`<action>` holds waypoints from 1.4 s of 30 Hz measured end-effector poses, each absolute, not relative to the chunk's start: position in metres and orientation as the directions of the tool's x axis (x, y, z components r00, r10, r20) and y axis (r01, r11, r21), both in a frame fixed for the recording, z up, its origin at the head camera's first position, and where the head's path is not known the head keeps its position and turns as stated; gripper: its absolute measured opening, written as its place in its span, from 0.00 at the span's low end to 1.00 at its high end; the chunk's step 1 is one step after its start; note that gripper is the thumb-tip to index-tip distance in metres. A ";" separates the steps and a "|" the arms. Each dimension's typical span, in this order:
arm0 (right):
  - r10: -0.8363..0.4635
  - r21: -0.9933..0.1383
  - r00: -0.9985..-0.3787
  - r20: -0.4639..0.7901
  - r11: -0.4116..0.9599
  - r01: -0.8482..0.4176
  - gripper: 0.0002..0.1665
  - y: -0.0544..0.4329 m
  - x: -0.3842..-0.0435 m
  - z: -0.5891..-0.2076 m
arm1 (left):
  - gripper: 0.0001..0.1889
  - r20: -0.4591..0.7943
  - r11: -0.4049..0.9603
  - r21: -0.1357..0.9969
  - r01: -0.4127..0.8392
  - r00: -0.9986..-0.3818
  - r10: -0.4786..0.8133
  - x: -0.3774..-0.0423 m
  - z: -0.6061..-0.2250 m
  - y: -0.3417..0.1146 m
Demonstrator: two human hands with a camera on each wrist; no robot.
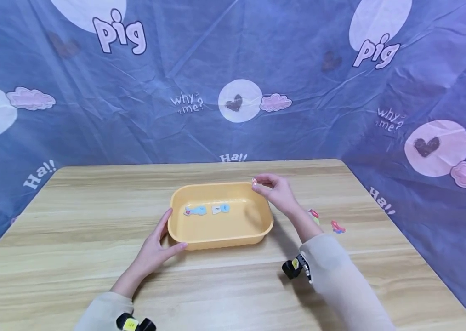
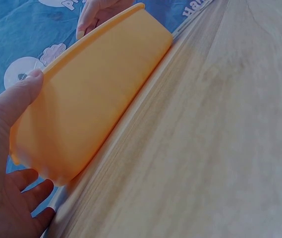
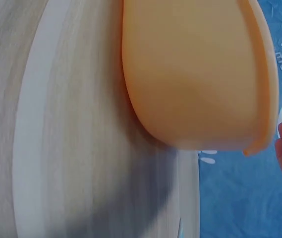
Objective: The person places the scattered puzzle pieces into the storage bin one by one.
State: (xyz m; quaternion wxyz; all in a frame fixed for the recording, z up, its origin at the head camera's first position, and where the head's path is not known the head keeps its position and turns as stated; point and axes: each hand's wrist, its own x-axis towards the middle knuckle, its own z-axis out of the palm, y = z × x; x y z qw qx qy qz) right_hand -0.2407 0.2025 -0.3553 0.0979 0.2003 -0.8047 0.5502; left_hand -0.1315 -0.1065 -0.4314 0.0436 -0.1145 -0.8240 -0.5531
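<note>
A yellow plastic tub (image 1: 220,242) stands on the table. My left hand (image 1: 152,253) grips its near left corner, the thumb on the front wall by the rim and the fingers round the left end. In the left wrist view, that thumb lies against the outer wall of the tub (image 2: 91,89). Above the tub's far right corner, my right hand (image 1: 277,193) pinches a small red-and-white piece (image 1: 254,182) between thumb and fingertips. On the tub floor lie a light-blue piece with a red detail (image 1: 196,210) and a white-and-blue flat piece (image 1: 220,209).
Right of the tub, a red-and-green piece (image 1: 314,216) lies partly behind my right forearm. A red-and-blue piece (image 1: 338,227) lies farther right. The wooden table (image 1: 71,220) meets a blue printed cloth (image 1: 200,55) at the back and right.
</note>
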 end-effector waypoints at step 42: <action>-0.381 -0.839 -0.895 0.231 0.388 -0.382 0.14 0.161 -0.250 -0.377 | 0.48 0.192 0.349 0.908 0.231 -0.971 0.144 -0.131 -0.429 -0.108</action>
